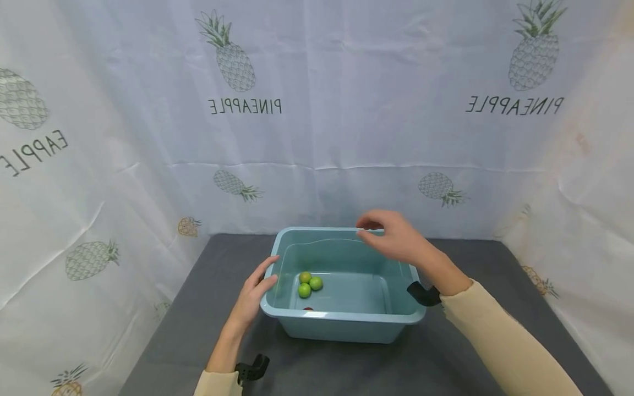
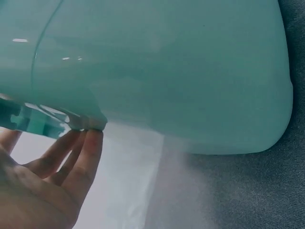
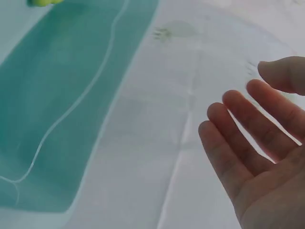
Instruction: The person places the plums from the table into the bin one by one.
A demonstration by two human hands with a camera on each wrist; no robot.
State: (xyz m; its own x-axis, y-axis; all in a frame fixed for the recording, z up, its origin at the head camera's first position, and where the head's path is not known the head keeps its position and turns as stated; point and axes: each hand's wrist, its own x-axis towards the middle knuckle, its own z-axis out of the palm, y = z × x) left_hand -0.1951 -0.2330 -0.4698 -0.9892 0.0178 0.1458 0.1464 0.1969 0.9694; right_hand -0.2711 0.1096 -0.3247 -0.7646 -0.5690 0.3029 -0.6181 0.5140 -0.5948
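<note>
A light blue-green plastic basin (image 1: 346, 328) stands on the dark tabletop. Inside it, toward the left, lie three small green round fruits (image 1: 304, 290). Part of a red thing (image 1: 308, 308) shows just behind the near rim, which hides the rest. My left hand (image 1: 251, 294) holds the basin's left rim; in the left wrist view its fingertips (image 2: 95, 136) press up under the rim. Over the far right of the basin hovers my right hand (image 1: 393, 236), holding nothing. Its fingers are loosely bent, with thumb and fingertips apart in the right wrist view.
A dark grey cloth (image 1: 198, 308) covers the table. White curtains with pineapple prints (image 1: 346, 137) hang behind it and along both sides. Each wrist wears a black strap (image 1: 253, 368).
</note>
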